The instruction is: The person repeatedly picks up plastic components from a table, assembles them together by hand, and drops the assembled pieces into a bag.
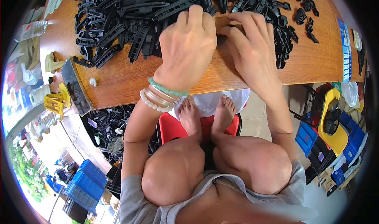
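Observation:
On the wooden table, my left hand (187,46) is closed, its back toward me and its fingers curled down at the near edge of a heap of long black plastic parts (114,34). The fingertips are hidden, so what they grip does not show. Close beside it, my right hand (252,46) has its fingers bent inward toward the left hand. A dark patch shows under those fingers, too covered to make out. Just right of my right hand lies a second heap of smaller black plastic clips (282,42). Bracelets (162,97) circle my left wrist.
A white earbud (92,82) and a dark flat phone-like slab (75,85) lie at the table's left edge. Below left sit a box of black parts (104,129) and blue crates (87,184). My feet rest on a red stool (167,127). A yellow chair (335,133) stands right.

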### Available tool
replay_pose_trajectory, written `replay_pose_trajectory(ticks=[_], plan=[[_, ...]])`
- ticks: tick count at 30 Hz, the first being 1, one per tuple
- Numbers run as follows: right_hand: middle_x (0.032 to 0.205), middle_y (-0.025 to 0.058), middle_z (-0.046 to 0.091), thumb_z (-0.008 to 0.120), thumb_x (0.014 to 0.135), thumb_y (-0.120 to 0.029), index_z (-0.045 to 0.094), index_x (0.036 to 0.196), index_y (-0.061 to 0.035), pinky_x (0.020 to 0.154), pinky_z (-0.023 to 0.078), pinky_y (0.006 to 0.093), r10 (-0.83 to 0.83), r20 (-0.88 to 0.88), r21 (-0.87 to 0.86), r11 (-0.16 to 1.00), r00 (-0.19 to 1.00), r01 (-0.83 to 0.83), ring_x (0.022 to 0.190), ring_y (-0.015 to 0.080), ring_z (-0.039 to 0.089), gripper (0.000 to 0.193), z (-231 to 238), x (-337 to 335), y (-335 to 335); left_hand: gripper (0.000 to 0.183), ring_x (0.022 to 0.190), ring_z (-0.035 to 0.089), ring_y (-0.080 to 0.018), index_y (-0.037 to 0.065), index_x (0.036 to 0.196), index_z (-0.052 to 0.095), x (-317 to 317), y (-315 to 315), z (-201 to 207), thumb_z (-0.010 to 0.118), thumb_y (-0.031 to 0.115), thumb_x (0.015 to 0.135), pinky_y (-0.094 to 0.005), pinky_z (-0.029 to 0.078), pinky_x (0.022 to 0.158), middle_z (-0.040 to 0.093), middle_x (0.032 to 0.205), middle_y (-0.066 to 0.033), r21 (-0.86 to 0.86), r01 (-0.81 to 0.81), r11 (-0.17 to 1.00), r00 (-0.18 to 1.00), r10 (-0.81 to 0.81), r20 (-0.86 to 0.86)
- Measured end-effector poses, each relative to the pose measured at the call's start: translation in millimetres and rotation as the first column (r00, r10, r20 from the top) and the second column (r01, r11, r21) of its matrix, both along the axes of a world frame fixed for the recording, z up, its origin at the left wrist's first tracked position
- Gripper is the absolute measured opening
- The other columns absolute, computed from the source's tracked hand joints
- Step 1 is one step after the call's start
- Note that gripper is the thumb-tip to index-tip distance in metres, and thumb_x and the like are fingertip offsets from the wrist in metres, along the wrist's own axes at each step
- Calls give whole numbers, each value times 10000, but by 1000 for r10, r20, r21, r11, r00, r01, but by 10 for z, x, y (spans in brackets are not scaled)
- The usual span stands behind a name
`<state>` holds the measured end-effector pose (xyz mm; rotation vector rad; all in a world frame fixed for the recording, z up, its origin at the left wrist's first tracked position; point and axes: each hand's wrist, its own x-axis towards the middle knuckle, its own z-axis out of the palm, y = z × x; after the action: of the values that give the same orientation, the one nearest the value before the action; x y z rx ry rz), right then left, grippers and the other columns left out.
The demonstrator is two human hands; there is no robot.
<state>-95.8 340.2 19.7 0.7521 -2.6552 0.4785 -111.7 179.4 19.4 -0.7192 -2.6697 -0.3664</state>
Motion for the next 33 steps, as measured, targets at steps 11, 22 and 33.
replay_pose_trajectory(ticks=[11,22,33], plan=[[821,93,583,583,669,170,689,950,-36,609,473,262,307,334,-673,740,891,-2,714,195,576,364,227,236,101,210,770,622,-131,-62,1055,546,185,-242,146,576,45,878,-257,507,697,638,932,-122,808,-544,228,568,-608,554],[767,128,631,722,661,60,654,840,26,570,490,267,74,160,-613,789,984,40,659,207,610,194,208,334,79,321,756,647,-298,-40,1122,559,366,-94,156,617,128,854,-328,493,643,622,840,-205,791,-92,605,714,-513,476],[975,115,565,769,657,-98,592,1121,-11,654,476,238,-19,255,-578,798,967,169,769,167,568,504,174,335,155,366,601,567,-334,0,1097,540,396,-102,85,676,147,791,-371,451,537,578,728,-164,700,102,707,813,-464,351]])
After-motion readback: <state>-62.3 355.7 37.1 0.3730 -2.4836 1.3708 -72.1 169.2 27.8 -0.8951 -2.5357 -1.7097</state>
